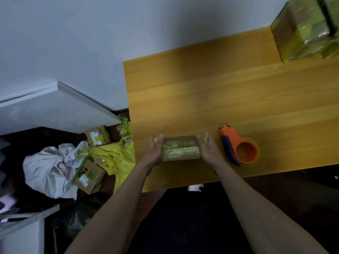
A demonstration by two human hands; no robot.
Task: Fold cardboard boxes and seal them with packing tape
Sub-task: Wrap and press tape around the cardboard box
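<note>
left hand (pixel 155 153) + right hand (pixel 206 148) grip box (pixel 180 150) ends, pressing tape flat | tape dispenser (pixel 238 146) just right of right hand

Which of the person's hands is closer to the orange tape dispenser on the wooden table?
Right. The right hand holds the small taped cardboard box beside the orange tape dispenser; the left hand holds the box's far end.

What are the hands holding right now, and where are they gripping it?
Both hands hold the small taped cardboard box by its two short ends: left hand on its left end, right hand on its right end.
</note>
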